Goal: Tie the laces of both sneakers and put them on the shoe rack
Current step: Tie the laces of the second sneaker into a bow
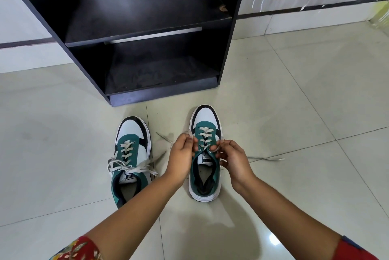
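1. Now I see both hands over the right sneaker (205,154), which stands on the tiled floor (294,112) just in front of the shoe rack (134,13).
2. My left hand (182,154) is pinched narrow on one lace end, and my right hand (231,158) pinches the other; the loose tips trail on the floor to both sides.
3. I judge the laces flat, soft and light, so they may slip; holding them near the top eyelets should give control.
4. The left sneaker (131,158) stands beside it and already seems to carry a bow (126,167).
5. I expect each sneaker to be light and rather stiff, easy to lift by the heel collar.
6. Both rack shelves look free, and nothing blocks the way.
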The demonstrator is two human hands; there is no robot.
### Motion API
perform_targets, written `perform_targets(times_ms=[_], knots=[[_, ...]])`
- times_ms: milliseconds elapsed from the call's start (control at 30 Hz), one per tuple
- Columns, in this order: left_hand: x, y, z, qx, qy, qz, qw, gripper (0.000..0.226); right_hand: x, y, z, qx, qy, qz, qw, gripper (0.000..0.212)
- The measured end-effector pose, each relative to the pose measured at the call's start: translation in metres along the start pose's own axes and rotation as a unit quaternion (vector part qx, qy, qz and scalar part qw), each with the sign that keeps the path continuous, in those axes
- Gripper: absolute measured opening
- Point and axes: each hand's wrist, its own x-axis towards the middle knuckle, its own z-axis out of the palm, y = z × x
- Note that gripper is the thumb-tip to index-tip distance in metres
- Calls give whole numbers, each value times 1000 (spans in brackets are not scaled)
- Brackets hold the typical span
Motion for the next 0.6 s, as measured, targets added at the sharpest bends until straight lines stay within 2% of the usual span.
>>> perform_targets(times_ms=[100, 200, 267, 333, 400, 467, 533, 600], knots=[[4, -10, -4, -17, 23, -45, 999, 30, 3, 3, -7, 52, 10, 40, 998, 22], [5, -12, -7, -3, 12, -54, 998, 29, 4, 4, -9, 29, -11, 56, 998, 24], [3, -8, -9, 2, -23, -3, 1000, 25, 1, -1, -7, -36, -32, 36, 998, 21], [2, -3, -12, 31, -59, 79, 995, 23, -2, -8, -5, -132, -52, -34, 989, 22], [4, -2, -16, 83, -90, 164, 979, 24, -5, -17, -4, -274, -81, -142, 948, 24], [4, 2, -18, 122, -132, 218, 959, 29, -10, -24, -2, -413, -99, -231, 876, 23], [4, 6, -19, 172, -176, 271, 931, 35, -14, -30, -3, -455, -104, -294, 834, 19], [4, 8, -22, 244, -179, 327, 895, 38, -17, -32, -5, -459, -110, -321, 821, 14]])
